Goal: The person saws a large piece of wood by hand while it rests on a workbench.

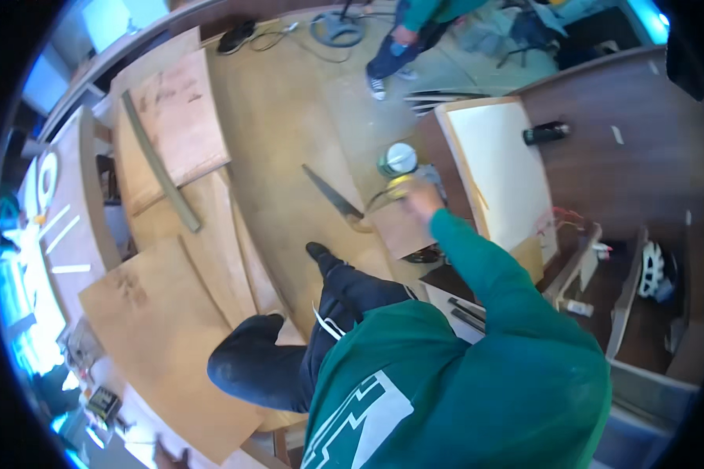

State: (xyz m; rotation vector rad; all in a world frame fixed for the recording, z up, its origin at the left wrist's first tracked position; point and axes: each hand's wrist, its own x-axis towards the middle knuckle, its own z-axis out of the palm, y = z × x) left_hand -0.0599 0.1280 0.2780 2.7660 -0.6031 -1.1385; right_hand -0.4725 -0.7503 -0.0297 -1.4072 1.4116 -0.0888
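My right hand [424, 201] reaches out to the right, its fingers closed at a small yellow thing [400, 186]; blur keeps me from telling its exact kind. Just beyond it stands a round tub with a white top [401, 158]. Below the hand lies a flat brown board piece [400, 229]. A handsaw [332, 193] with a wooden handle rests on the floor left of that board. At the lower left edge, my left hand [170, 456] shows only in part, dark, with fingers apart, near a large wooden sheet [172, 344].
More wood panels [172, 117] and a long grey-brown strip [160, 160] lie on the left. A white-faced panel [504, 148] and a dark bottle [546, 133] are at right. Another person [403, 39] stands at the far side. Shelves hold a white helmet [651, 268].
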